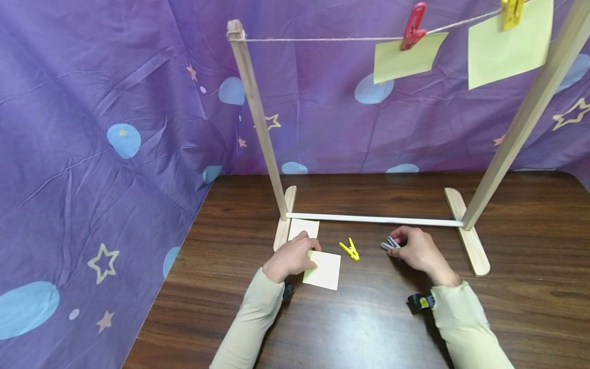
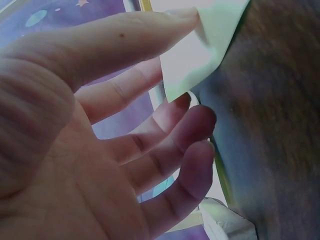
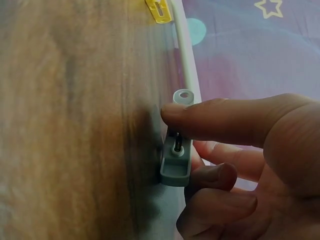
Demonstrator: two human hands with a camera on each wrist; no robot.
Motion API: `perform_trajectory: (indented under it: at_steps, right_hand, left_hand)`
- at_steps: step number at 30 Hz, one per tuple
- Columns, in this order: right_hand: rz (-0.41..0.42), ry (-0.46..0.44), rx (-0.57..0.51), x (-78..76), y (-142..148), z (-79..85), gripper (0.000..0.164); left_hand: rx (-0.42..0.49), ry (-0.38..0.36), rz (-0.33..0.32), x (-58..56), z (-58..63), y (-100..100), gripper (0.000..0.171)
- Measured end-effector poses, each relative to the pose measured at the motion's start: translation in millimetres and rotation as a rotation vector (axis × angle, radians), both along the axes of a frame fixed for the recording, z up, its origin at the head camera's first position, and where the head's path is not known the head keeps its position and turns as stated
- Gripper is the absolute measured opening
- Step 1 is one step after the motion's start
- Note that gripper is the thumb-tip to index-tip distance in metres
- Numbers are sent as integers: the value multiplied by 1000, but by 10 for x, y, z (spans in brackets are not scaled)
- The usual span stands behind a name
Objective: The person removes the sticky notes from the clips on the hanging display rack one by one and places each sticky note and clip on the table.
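My left hand pinches a pale yellow paper note at its edge; in the left wrist view the thumb lies over the note and the other fingers curl loosely. Behind that hand another note lies on the table by the stand's left foot. A grey clothespin is pinched between the thumb and fingers of my right hand, low over the table. Between both hands lies a yellow clothespin, its legs spread toward the back.
A wooden stand with a left post, a right post and a white crossbar stands on the brown table. On its string, red and yellow clothespins hold two notes. A purple cloth hangs behind.
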State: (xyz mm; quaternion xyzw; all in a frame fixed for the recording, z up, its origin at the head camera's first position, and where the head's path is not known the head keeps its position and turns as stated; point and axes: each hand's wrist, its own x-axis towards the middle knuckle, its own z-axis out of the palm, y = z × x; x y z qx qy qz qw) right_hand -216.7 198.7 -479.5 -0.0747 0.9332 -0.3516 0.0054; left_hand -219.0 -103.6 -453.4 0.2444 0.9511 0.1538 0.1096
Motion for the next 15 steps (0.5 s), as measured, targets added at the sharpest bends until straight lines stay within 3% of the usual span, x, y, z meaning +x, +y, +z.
perform_trajectory:
  at_steps: [15]
  right_hand:
    - [4, -16, 17, -4, -14, 2, 35]
  left_hand:
    - [-9, -23, 4, 0, -6, -3, 34]
